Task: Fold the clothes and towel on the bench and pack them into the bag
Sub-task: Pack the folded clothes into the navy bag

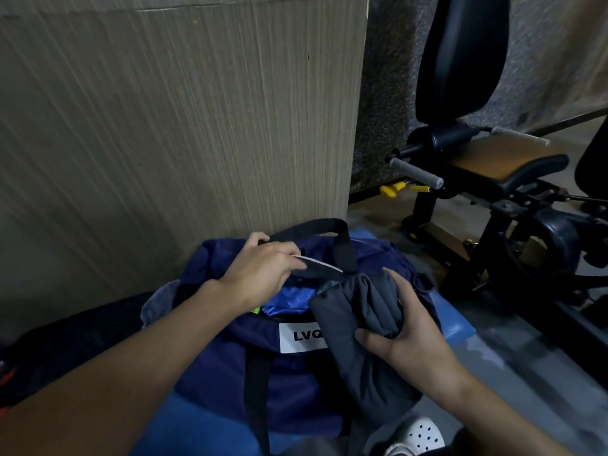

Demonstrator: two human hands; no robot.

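Centrally, a navy bag (210, 366) with a white label (301, 337) reading "LVQ" rests on a blue surface (460, 328), close against a wood-grain wall panel (164, 110). Its mouth faces up and is parted, showing bright blue fabric (289, 301) and a small neon-green piece (255, 311) inside. One black handle (312, 225) arches above the far rim; a black strap (256, 390) runs down the near wall. The left hand (263, 268) reaches over the opening, fingers curled, and pinches a dark flap (320, 269) with a pale edge at the far rim, its thumb lying beside the handle; whether the flap belongs to the bag cannot be told. The right hand (406, 337) grips a folded grey garment (355, 327), thumb across the near face and fingers wrapped round the far side. The bundle is held tilted over the right part of the bag, its upper end just beside the opening and not inside it. A grey-blue cloth (158, 301) shows at the bag's left end. To the right stands a black exercise machine (460, 60) with a grey handgrip (416, 172) and a yellow pin (393, 189). A white perforated shoe (419, 436) appears at the lower edge.
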